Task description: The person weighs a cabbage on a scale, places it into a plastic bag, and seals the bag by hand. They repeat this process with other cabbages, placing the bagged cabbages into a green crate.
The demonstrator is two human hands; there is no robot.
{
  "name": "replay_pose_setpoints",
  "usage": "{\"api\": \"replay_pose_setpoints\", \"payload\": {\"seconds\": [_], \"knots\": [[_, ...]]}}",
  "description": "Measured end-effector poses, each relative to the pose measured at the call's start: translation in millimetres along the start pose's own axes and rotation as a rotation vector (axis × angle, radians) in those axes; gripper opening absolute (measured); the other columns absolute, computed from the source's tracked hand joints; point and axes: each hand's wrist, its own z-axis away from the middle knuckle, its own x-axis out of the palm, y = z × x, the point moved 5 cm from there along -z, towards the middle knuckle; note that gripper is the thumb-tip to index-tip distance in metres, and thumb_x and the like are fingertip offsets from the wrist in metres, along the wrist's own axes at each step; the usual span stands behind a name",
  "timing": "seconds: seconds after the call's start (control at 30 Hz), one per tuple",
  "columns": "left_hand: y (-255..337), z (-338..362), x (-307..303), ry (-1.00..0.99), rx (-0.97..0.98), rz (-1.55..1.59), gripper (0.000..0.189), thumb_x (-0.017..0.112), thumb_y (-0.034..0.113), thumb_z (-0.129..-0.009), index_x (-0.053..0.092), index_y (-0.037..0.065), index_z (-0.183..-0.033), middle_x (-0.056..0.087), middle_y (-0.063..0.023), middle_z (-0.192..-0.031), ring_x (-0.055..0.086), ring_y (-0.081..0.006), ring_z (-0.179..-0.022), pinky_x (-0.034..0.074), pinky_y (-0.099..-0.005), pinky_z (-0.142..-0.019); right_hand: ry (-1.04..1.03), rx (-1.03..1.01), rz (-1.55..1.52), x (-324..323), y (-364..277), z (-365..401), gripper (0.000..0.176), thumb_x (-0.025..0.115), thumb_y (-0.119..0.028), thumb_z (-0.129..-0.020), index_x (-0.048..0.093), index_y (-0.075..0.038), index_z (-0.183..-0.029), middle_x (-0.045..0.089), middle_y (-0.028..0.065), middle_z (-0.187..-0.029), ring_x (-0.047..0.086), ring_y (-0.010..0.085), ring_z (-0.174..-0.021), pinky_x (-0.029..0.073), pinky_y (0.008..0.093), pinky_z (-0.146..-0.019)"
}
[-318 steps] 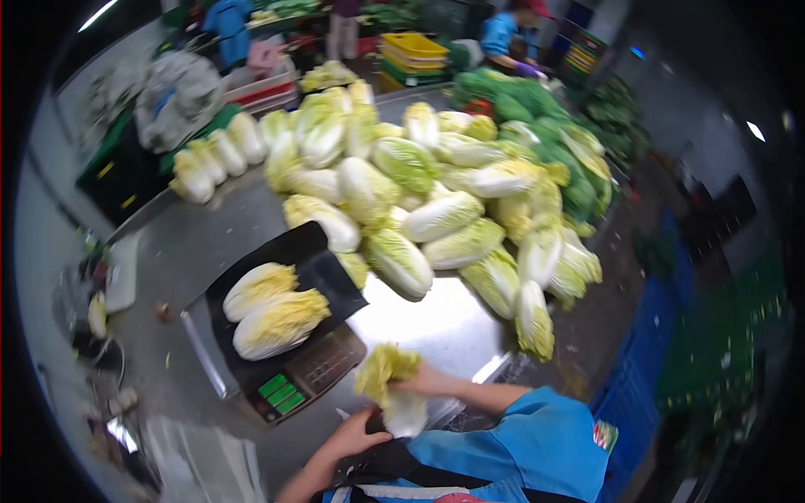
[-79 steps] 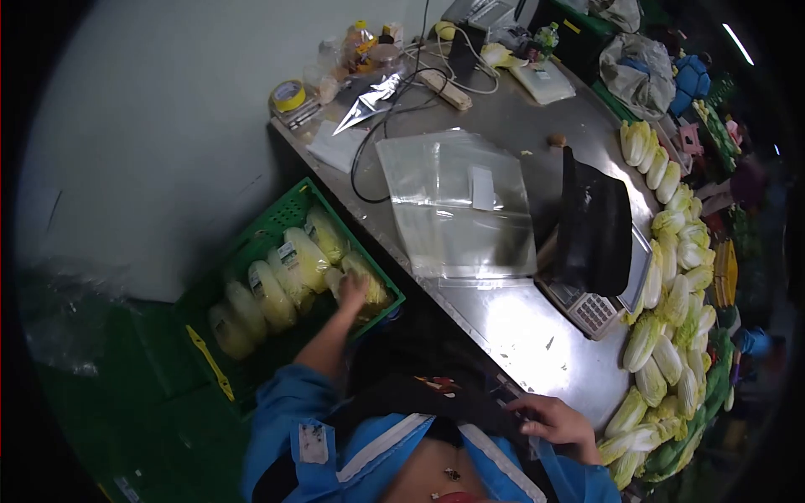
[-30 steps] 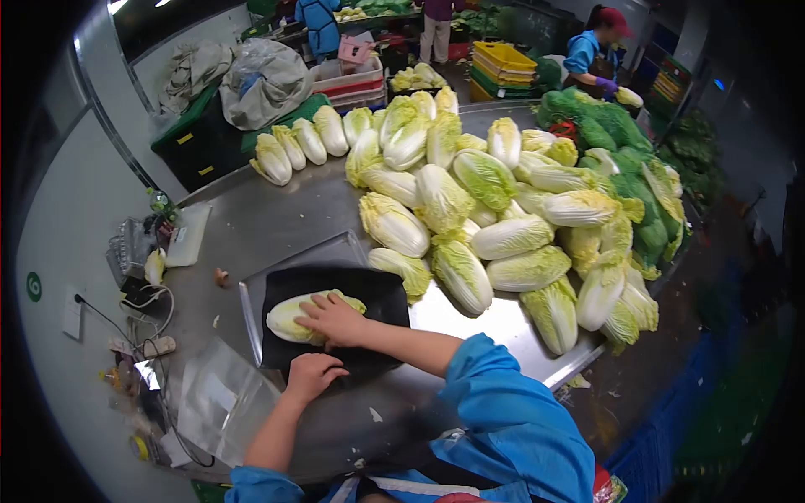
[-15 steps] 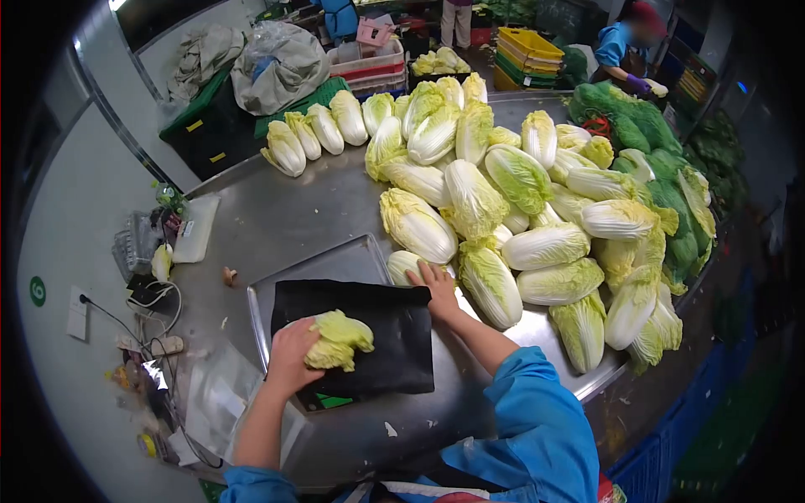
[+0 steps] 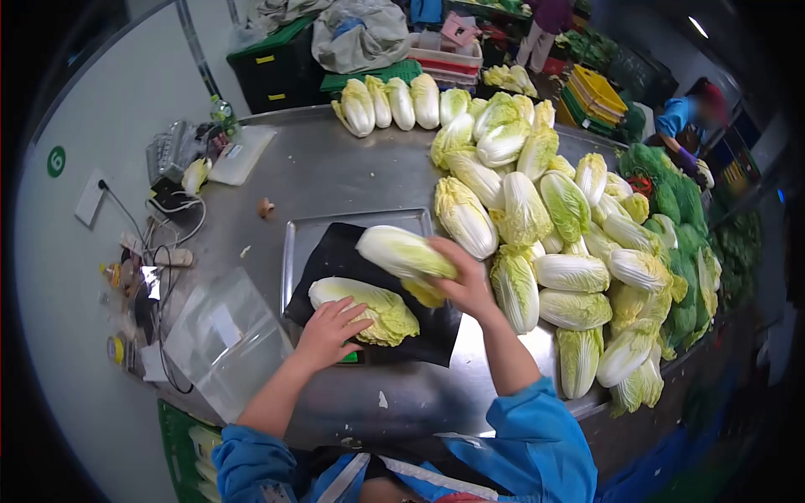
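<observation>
One napa cabbage lies on a black sheet, its white base to the upper left. My left hand rests against its lower side, fingers spread apart. Just above it, my right hand grips the leafy end of a second napa cabbage, whose pale base points left. The sheet drapes over a metal tray and hides most of what is beneath. A green lit patch shows at the sheet's lower edge.
Many napa cabbages are heaped to the right, beside green net sacks. Clear plastic bags and cables lie at the left. A co-worker stands at the far right; crates are stacked behind.
The first cabbage now lies lengthwise on the sheet under my left hand. My right hand has brought a second cabbage over from the heap's edge. The sheet has turned, and the view has shifted.
</observation>
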Motion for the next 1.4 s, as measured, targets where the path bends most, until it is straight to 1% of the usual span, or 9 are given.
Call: {"api": "replay_pose_setpoints", "payload": {"seconds": [0.17,0.27,0.43,0.6,0.87,0.93,1.03,1.17,1.4], "knots": [[-3.3,2.5,-9.6,-0.001,-0.085,0.021,0.062,0.073,0.029,-0.062,0.052,0.016,-0.119,0.046,-0.0071,-0.127,0.038,-0.0292,-0.122,0.031,-0.0424,-0.097,-0.495,0.26,0.138,110.3,69.4,-38.1,0.061,0.067,-0.015,-0.065,0.048,-0.007,-0.123,0.053,0.0158,-0.119,0.051,0.0303,-0.108,0.041,0.0339,-0.091],[18.5,30.1,-39.9,0.042,-0.048,0.051,0.053,0.071,0.028,-0.067,0.054,0.013,-0.115,0.046,-0.0071,-0.127,0.039,-0.0266,-0.12,0.032,-0.0415,-0.096,-0.695,0.072,0.412,94.9,27.3,-46.4,0.066,0.068,-0.025,-0.067,0.045,-0.004,-0.125,0.052,0.0177,-0.12,0.05,0.0306,-0.11,0.038,0.0343,-0.094],[13.5,130.4,5.9,0.184,-0.259,0.38,0.026,0.068,0.019,-0.071,0.064,0.01,-0.095,0.063,-0.006,-0.097,0.059,-0.0225,-0.094,0.044,-0.0336,-0.08,-0.262,0.222,0.418,-0.4,-34.3,-54.4,0.054,0.067,-0.024,-0.075,0.049,-0.006,-0.122,0.055,0.0167,-0.116,0.053,0.0277,-0.108,0.04,0.034,-0.091],[12.8,190.4,53.9,0.223,-0.712,0.705,0.017,0.065,0.017,-0.076,0.065,0.007,-0.09,0.065,-0.0093,-0.085,0.062,-0.026,-0.076,0.048,-0.0329,-0.069,-0.366,0.37,0.568,-41.2,13.8,-85.6,0.048,0.063,-0.022,-0.079,0.049,-0.007,-0.123,0.061,0.0159,-0.105,0.059,0.0248,-0.095,0.046,0.0341,-0.081],[2.8,152.1,45.5,0.362,-0.721,0.666,0.028,0.062,0.02,-0.081,0.057,0.007,-0.105,0.064,-0.0074,-0.086,0.062,-0.02,-0.077,0.048,-0.031,-0.068,-0.377,0.464,0.193,31.6,73.2,-139.6,0.043,0.051,-0.028,-0.088,0.048,-0.002,-0.122,0.061,0.0088,-0.097,0.059,0.0148,-0.084,0.046,0.0287,-0.074],[-18.2,134.5,83.0,0.43,-0.933,1.179,0.042,0.059,0.025,-0.085,0.045,0.007,-0.12,0.061,-0.0063,-0.097,0.06,-0.0174,-0.085,0.048,-0.0327,-0.073,-0.586,0.773,0.254,80.7,87.4,-124.4,0.062,0.046,-0.049,-0.086,0.04,-0.004,-0.129,0.054,0.0116,-0.117,0.059,0.0197,-0.091,0.045,0.0306,-0.08],[-35.3,90.6,103.1,0.496,-1.018,2.027,0.052,0.056,0.031,-0.087,0.034,0.009,-0.128,0.051,-0.0053,-0.119,0.054,-0.0187,-0.102,0.048,-0.0375,-0.08,-0.922,0.4,0.345,167.7,85.2,-81.7,0.08,0.048,-0.061,-0.079,0.032,-0.005,-0.134,0.042,0.0177,-0.131,0.039,0.0304,-0.121,0.028,0.0349,-0.102],[-1.7,86.5,88.7,0.645,-0.856,2.023,0.051,0.06,0.029,-0.085,0.037,0.01,-0.127,0.05,-0.0052,-0.12,0.05,-0.0196,-0.109,0.046,-0.0408,-0.086,-0.859,0.147,0.062,171.6,4.2,-11.6,0.102,0.065,-0.056,-0.067,0.017,0.0,-0.137,0.029,0.0276,-0.135,0.03,0.0357,-0.126,0.026,0.0395,-0.104],[111.1,163.7,151.8,0.101,-0.969,1.937,0.065,0.055,0.042,-0.085,0.025,0.011,-0.133,0.043,-0.0063,-0.126,0.048,-0.02,-0.11,0.048,-0.0358,-0.08,-0.809,0.48,0.393,129.3,-65.4,175.0,0.126,0.082,-0.047,-0.047,0.008,0.005,-0.135,0.027,0.0305,-0.132,0.03,0.0399,-0.124,0.028,0.0411,-0.103]]}}
